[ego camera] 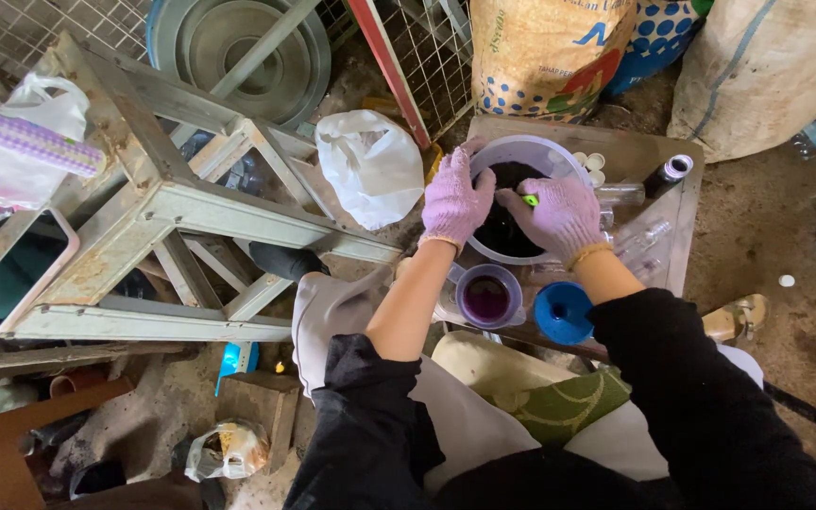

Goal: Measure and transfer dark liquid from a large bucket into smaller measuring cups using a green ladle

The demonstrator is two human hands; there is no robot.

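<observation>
At the far left a white plastic bag (13, 142) with a purple-striped item hangs by a tilted grey metal frame (158, 203), whose bars fill the left half of the view. A green rectangular bin (21, 269) leans against the frame's lower corner. Behind the frame lies a round metal lid (247, 52), and to its right a second white bag (370, 165) sits on the ground, just beside the low wooden table (682, 203).

On the table stands a white bucket (521, 151) holding dark liquid. The left hand (455, 200), in a pale purple glove, rests with fingers curled over the bucket's near-left rim, reaching into it. The right hand (559, 215), gloved alike, is half closed over the bucket's right side and pinches a small green object (529, 200) between its fingertips; what the object is cannot be told.

Below the hands, near the person's knees, a small cup of purple liquid (487, 297) stands beside a blue funnel (563, 312). Clear plastic bottles (639, 236) lie on the table's right part, with printed sacks (550, 52) behind.
</observation>
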